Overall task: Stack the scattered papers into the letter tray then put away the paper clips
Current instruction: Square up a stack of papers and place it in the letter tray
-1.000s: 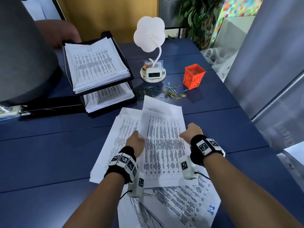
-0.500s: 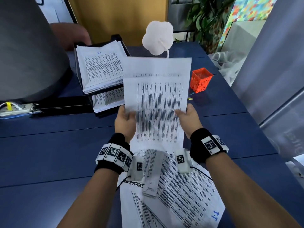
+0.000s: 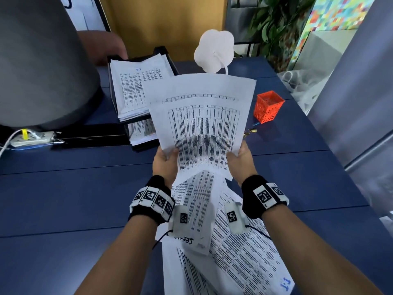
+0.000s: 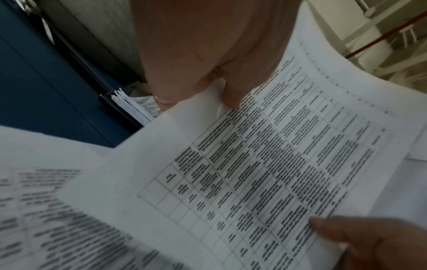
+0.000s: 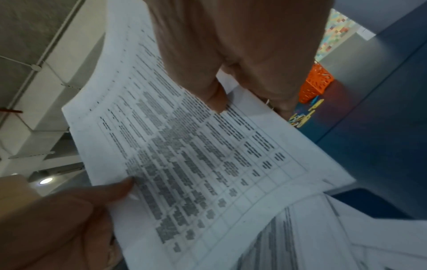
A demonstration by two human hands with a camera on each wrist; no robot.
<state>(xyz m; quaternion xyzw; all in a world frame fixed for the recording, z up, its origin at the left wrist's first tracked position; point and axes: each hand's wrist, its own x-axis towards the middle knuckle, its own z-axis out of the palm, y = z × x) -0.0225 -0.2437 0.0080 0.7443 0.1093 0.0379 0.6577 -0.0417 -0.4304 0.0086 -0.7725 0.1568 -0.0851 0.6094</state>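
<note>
Gripping the white printed paper sheets at opposite side edges, left hand and right hand hold them raised between both extended forearms, thumbs on top

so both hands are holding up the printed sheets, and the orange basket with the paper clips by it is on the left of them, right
Not quite. The left hand and right hand do hold the printed sheets up, but the orange basket and paper clips lie on their right, as the head view shows.
</note>
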